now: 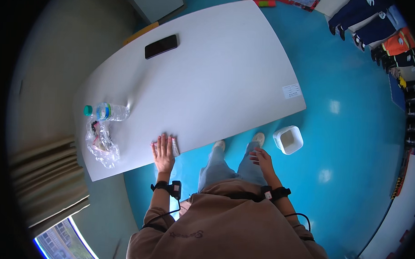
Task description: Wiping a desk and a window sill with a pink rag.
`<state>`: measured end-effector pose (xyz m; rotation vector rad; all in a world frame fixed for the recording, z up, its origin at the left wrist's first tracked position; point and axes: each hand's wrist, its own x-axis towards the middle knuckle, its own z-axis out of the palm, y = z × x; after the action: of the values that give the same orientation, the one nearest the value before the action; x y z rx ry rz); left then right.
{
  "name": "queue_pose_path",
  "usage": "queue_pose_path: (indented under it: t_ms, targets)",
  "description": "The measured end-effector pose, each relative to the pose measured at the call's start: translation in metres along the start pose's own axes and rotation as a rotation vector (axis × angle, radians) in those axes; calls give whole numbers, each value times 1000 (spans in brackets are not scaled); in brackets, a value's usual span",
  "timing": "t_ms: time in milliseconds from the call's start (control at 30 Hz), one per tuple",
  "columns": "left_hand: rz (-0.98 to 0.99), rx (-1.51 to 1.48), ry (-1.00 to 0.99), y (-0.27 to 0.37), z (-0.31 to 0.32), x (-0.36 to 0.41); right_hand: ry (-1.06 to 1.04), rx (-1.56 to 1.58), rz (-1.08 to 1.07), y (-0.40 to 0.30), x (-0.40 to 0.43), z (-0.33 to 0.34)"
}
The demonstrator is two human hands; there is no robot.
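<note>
My left hand (164, 154) lies flat over a small folded cloth (175, 147) at the near edge of the white table, holding it down under the fingers. The cloth is pale with pinkish and striped parts; most of it is hidden by the hand. To the left of this hand rests a crumpled clear plastic bag (102, 143) with dark and pink items inside. A clear plastic bottle (114, 112) with a green cap lies on its side just beyond the bag. My right hand (262, 159) hangs off the table before my right leg, fingers loosely apart and holding nothing.
The white table (209, 78) has a curved far side. A black smartphone (161, 46) lies near that side, and a printed label (291, 91) is stuck at the right corner. On the blue floor stands a white bin (288, 140). Clothed figures (375, 29) line the far right.
</note>
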<state>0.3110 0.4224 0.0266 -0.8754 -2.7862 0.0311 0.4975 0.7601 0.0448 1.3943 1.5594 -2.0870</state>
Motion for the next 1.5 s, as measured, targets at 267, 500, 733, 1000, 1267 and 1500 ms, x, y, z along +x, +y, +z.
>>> queue_pose_path:
  t_ms: [267,500,733,1000,1267,1500]
  targets:
    - [-158,65,-67,-41,-7,-28,16,-8,-6,6,-21,27]
    - [122,55,-126,43,-6,28,19,56,18,10,-26,17]
    - [411,-65,-71,180,-6,111,91,164,-22,15,-47,-8]
    - [529,-170,26,279,-2,171,285,294,63,46,-84,-64]
    - [469,-93,102,279,5,167,275,249,21,34,-73,-63]
    - [477,-117,117,204,2,122,207,208,32,29,-80,-29]
